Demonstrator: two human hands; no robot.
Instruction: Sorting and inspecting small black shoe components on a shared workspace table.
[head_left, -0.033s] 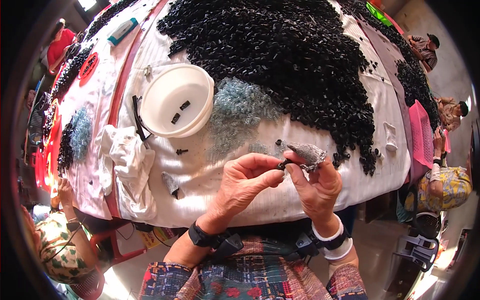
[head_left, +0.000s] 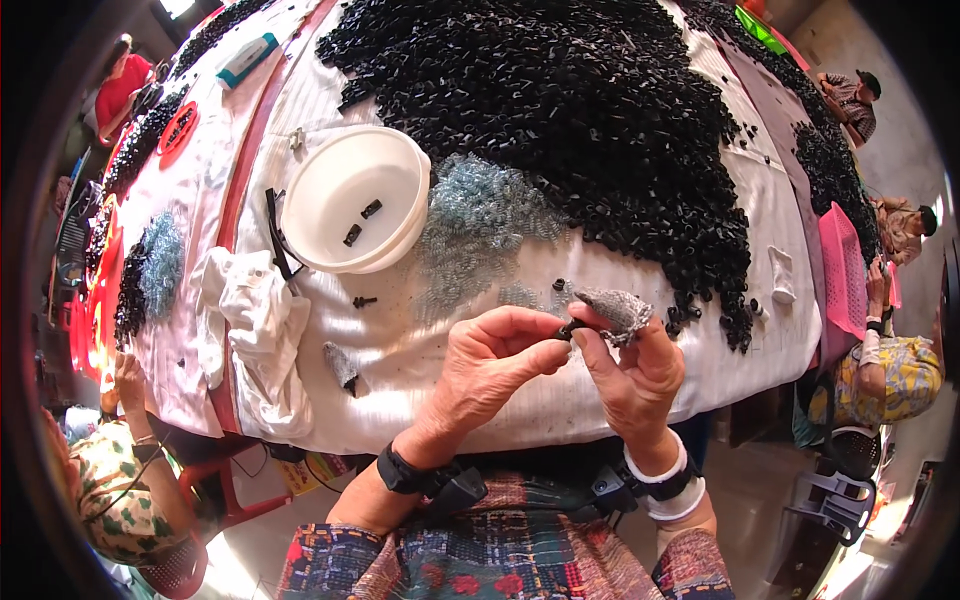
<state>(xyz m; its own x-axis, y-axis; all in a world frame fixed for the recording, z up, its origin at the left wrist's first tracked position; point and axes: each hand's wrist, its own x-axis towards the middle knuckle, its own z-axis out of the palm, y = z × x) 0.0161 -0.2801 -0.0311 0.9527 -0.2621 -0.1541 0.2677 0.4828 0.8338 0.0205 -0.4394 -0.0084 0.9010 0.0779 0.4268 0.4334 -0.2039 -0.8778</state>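
Observation:
Close to the table's front edge, a small black plastic part (head_left: 571, 328) sits between my fingertips. My left hand (head_left: 495, 362) pinches its near end between thumb and index finger. My right hand (head_left: 632, 378) grips the other side of it with thumb and fingers. A grey knitted finger cover (head_left: 618, 312) is on one finger of that hand. Fingers hide much of the part. Another grey knitted piece (head_left: 341, 368) with a dark tip lies left of my left hand, and a small black fitting (head_left: 365, 301) rests farther off.
A white bowl (head_left: 300, 235) holds two black parts. Beside it spread clear bluish springs (head_left: 480, 215); behind them rises a large heap of black parts (head_left: 540, 110). White cloth (head_left: 262, 345) lies crumpled at left. A pink basket (head_left: 842, 265) stands at right. People sit along both sides.

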